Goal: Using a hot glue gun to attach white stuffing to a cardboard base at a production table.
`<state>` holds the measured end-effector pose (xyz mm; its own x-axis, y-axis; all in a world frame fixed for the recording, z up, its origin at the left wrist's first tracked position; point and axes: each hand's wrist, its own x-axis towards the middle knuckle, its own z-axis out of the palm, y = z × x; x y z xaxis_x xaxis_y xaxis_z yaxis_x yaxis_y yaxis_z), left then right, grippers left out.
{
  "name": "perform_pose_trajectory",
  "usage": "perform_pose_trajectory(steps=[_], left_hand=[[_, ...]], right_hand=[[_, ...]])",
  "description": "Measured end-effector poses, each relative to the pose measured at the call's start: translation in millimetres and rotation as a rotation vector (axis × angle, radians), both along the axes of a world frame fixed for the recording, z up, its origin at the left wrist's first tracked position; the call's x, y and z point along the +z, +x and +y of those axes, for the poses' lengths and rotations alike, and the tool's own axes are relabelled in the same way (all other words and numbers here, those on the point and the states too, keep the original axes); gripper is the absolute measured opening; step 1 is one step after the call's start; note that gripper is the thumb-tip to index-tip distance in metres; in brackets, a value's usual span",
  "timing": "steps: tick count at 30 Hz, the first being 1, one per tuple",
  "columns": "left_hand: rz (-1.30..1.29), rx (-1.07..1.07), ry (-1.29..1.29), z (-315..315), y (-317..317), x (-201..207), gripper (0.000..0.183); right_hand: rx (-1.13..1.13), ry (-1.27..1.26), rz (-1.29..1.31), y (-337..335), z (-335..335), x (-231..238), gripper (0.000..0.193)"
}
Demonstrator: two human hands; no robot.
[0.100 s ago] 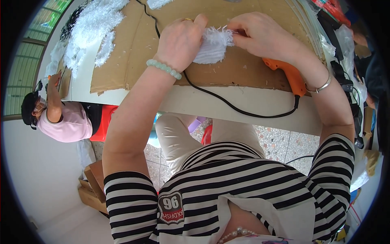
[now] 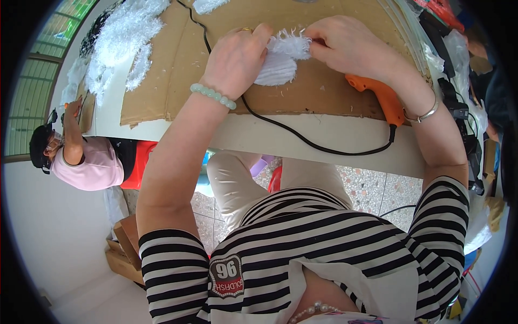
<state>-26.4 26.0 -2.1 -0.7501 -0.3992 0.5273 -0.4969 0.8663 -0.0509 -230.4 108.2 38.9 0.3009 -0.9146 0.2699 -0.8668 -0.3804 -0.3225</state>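
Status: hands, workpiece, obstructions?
Left hand at left edge of white fringed fabric, grip hidden; right hand pinching its right end. Fabric over brown cardboard. Orange tool near right hand, black cable attached.

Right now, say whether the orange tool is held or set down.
Set down: the orange tool lies on the cardboard; left hand and right hand hold white fabric.

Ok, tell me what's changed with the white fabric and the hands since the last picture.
The upper part of the white fabric, flatter before, is now bunched up, showing more fringe near the right hand. The left hand has shifted slightly toward the body. Neither visibly let go or took up anything new. The orange tool and cardboard stayed put.
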Motion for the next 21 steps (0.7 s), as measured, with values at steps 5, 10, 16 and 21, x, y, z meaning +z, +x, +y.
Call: perform_pose_trajectory(steps=[5, 10, 16, 21], left_hand=[[0.009, -0.050, 0.123, 16, 0, 5, 0.012], [0.063, -0.118, 0.129, 23, -1, 2, 0.017], [-0.012, -0.038, -0.016, 24, -2, -8, 0.022], [-0.073, -0.005, -0.039, 19, -7, -10, 0.027]], right_hand=[[-0.040, -0.073, 0.151, -5, 4, -3, 0.019], [-0.078, 0.004, 0.288, -9, 8, 7, 0.022], [0.039, 0.033, 0.232, -16, 22, 55, 0.017], [0.413, -0.194, -0.124, -2, 12, 10, 0.013]])
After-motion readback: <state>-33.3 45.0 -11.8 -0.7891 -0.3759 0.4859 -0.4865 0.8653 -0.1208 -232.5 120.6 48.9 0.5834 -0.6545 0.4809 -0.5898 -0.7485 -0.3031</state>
